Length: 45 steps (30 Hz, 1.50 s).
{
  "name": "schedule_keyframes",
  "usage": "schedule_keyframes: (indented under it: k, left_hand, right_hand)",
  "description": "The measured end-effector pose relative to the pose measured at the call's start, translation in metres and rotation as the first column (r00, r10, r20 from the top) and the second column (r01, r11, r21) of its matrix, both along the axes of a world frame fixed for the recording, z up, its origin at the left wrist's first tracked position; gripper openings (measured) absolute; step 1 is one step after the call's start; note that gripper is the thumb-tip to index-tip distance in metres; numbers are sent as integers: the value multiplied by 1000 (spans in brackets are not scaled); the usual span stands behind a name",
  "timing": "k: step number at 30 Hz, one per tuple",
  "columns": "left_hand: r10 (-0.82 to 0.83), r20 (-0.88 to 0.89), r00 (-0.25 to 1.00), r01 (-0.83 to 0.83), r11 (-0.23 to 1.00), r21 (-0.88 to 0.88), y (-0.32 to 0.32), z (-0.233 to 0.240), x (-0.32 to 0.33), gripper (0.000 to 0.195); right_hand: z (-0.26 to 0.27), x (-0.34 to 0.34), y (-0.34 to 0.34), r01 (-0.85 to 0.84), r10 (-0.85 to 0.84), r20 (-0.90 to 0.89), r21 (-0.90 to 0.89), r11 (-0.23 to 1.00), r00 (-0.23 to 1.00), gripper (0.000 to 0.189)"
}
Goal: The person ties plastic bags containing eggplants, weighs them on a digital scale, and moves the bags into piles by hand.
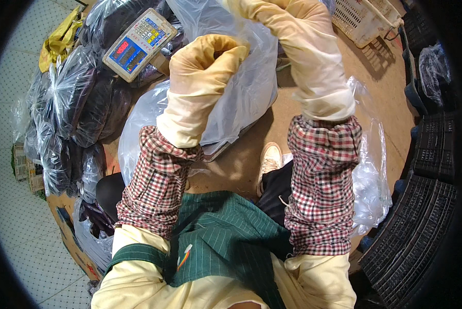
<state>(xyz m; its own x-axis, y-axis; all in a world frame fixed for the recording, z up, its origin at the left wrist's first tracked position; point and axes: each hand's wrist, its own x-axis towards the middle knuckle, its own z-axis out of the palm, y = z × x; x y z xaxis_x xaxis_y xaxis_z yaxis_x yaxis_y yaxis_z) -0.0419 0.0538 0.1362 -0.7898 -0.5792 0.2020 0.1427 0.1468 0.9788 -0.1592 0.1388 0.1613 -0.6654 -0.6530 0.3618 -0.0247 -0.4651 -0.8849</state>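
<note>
My left hand (208, 56), in a stained cream rubber glove, is curled over a translucent plastic bag (250, 89). Its fingertips are turned away, so whether it grips the film is hidden. My right hand (292, 17), gloved alike, is bent inward at the top edge, partly blurred and cut off by the frame. The bag spreads beneath both hands and rests on a low platform (215, 154), of which only an edge shows. Left of the bag, a weighing scale's display and keypad panel (139, 44) stands tilted, its red digits lit.
Clear bags of dark purple, eggplant-like produce (72, 100) are piled at the left. A white plastic crate (364, 19) stands at the upper right, and black crates (408, 212) line the right side. Loose clear plastic (370, 181) lies beside my right arm. A yellow bag (59, 40) sits at upper left.
</note>
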Motion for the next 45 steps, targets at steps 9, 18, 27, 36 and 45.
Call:
schedule_keyframes:
  k: [9,18,27,36,45]
  left_hand:
    - [-120,-57,991,124,990,61,-12,-9,3,17]
    - [-63,-99,993,74,990,119,-16,-18,14,16]
    - [-53,-145,988,79,981,176,-8,-16,17,16]
    - [-420,-209,883,424,905,-32,-63,5,-11,26]
    - [-199,171,965,207,978,-33,-50,45,20,31]
  right_hand:
    - [21,-13,38,313,-318,-100,-58,948,943,20]
    - [15,-8,29,-36,59,-78,263,964,995,5]
    - [-18,-7,16,-28,165,-509,267,963,845,6]
    - [-21,-2,23,-188,230,-239,184,965,943,12]
    - [-14,-6,30,-246,312,-297,237,940,903,11]
